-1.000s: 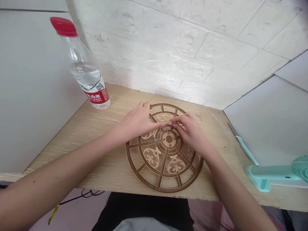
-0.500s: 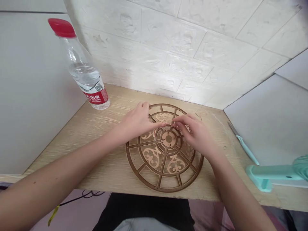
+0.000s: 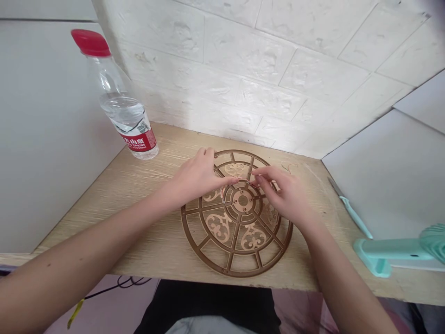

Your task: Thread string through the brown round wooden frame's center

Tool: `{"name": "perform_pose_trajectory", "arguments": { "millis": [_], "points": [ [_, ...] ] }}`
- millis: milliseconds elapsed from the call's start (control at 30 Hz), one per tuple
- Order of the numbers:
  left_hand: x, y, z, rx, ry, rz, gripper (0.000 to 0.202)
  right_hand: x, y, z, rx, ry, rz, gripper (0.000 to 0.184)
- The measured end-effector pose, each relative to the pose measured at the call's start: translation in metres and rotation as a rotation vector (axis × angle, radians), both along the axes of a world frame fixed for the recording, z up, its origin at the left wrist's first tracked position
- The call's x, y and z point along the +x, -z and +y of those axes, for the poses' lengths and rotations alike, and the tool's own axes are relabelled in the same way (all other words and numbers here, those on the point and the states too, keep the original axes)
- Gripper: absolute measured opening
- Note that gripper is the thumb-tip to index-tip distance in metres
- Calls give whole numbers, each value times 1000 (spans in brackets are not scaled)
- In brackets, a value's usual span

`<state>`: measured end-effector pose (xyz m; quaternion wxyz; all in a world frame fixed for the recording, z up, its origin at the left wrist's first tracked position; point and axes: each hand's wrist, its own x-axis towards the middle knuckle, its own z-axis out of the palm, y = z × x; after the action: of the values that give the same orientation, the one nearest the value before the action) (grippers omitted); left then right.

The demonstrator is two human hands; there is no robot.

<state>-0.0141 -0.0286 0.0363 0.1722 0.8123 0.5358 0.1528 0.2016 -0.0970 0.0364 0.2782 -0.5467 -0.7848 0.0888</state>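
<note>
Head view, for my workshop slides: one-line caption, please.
Left hand and right hand meet over a brown fretwork wheel on a wooden desk, a water bottle beside it.

Right hand (image 3: 283,192) slightly farther right

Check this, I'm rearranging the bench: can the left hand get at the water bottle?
Probably yes. The left hand is over the brown lattice disc, nearer the plastic water bottle than the right hand, and nothing appears to stand between hand and bottle on the wooden bench top.
</note>
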Motion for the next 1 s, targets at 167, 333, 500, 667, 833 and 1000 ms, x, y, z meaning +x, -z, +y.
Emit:
{"name": "perform_pose_trajectory", "arguments": {
  "millis": [167, 333, 500, 667, 833, 1000],
  "points": [
    [0, -2, 0, -11, -10, 2, 90, 0, 2, 1, 53, -28, -54, 21],
    [0, -4, 0, -21, -16, 0, 94, 4, 7, 8, 103, 129, -101, 24],
    [-1, -6, 1, -43, -79, 20, 92, 22, 25, 17, -6, 448, 25, 62],
    [-5, -3, 4, -81, -112, 37, 92, 30, 36, 21, -110, 376, 172, 59],
    [-10, 2, 10, -150, -88, 23, 96, 23, 31, 22, -130, 387, 156, 52],
    [-11, 2, 12, -201, -70, 0, 96, 19, 32, 22, -77, 350, 167, 50]
  ]
}}
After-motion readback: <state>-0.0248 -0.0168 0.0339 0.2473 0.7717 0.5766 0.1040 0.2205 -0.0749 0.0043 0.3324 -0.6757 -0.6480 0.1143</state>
